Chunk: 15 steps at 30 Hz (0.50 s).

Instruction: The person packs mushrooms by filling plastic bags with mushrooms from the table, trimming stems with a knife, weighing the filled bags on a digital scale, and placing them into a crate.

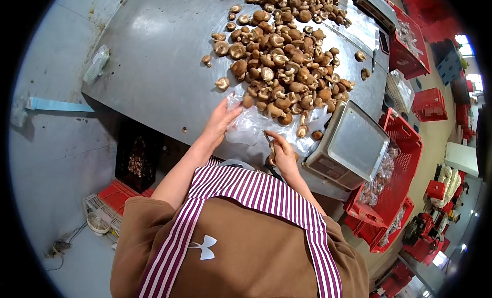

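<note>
My left hand [224, 117] is at the near edge of the mushroom pile, its thumb and fingers closed on the edge of a clear plastic bag [245, 128]. One brown mushroom [248, 101] sits just beyond those fingertips. My right hand [283, 153] is wrapped round a slim dark tool that looks like scissors [268, 139]; its dark lower end shows below the fingers. A mushroom is partly hidden beside that hand. Ahead of both hands, a large heap of brown shiitake mushrooms [287, 62] spreads over the metal table [154, 47].
A metal scale [359, 142] stands right of my right hand. Red crates [394, 170] with bagged mushrooms line the right side. A phone [384, 42] lies at the table's far right. Below the left edge is a black crate [137, 160].
</note>
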### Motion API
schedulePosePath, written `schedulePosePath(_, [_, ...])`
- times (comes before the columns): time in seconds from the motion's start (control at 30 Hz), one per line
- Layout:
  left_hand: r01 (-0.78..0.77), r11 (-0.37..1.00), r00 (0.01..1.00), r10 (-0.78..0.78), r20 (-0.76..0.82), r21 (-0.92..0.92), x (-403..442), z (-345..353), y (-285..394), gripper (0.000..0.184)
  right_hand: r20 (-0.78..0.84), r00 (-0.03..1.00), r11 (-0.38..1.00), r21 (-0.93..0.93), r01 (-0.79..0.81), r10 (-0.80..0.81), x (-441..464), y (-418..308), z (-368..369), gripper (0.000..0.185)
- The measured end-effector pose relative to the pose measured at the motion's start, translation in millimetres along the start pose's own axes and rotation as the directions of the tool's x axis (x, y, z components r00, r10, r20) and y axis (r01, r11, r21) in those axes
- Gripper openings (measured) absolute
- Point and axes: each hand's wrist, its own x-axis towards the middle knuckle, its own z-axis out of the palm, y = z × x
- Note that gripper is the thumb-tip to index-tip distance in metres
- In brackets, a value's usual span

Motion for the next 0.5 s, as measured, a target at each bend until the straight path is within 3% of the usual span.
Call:
schedulePosePath(0.07, [0.120,0.988,0.993,-0.121,0.004,0.100,2,7,9,0.069,-0.016,1.000,0.999,-0.048,0.022,-0.023,-1,21,-6,0.038])
schedulePosePath(0.17, [0.121,0.970,0.992,-0.127,0.013,0.211,7,-18,-14,0.073,-0.030,0.998,0.960,-0.277,0.042,-0.052,-4,28,-11,0.033])
schedulePosePath(0.2, [0.124,0.969,0.991,-0.131,0.017,0.214,8,-27,-20,0.073,-0.035,0.998,0.961,-0.274,0.039,-0.051,-5,27,-11,0.033])
schedulePosePath(0.27, [0.247,0.942,0.966,-0.221,-0.133,0.228,1,-32,-22,0.072,-0.002,0.998,0.931,-0.361,0.052,-0.057,-7,29,-11,0.032])
schedulePosePath(0.4, [0.162,0.975,0.986,-0.153,-0.068,0.154,-3,-47,-22,0.070,0.041,0.995,0.883,-0.459,0.098,-0.090,-4,26,-7,0.035])
schedulePosePath(0.43, [0.162,0.975,0.986,-0.153,-0.070,0.153,-2,-46,-19,0.070,0.104,0.978,0.846,-0.490,0.209,-0.181,-3,23,-4,0.035])
schedulePosePath(0.47, [0.106,0.987,0.992,-0.097,-0.079,0.119,-2,-46,-15,0.068,0.108,0.978,0.846,-0.490,0.210,-0.180,-1,18,-2,0.035])
schedulePosePath(0.5, [0.050,0.995,0.995,-0.042,-0.092,0.086,-3,-46,-10,0.065,0.226,0.969,0.804,-0.557,0.210,-0.096,-1,13,0,0.034])
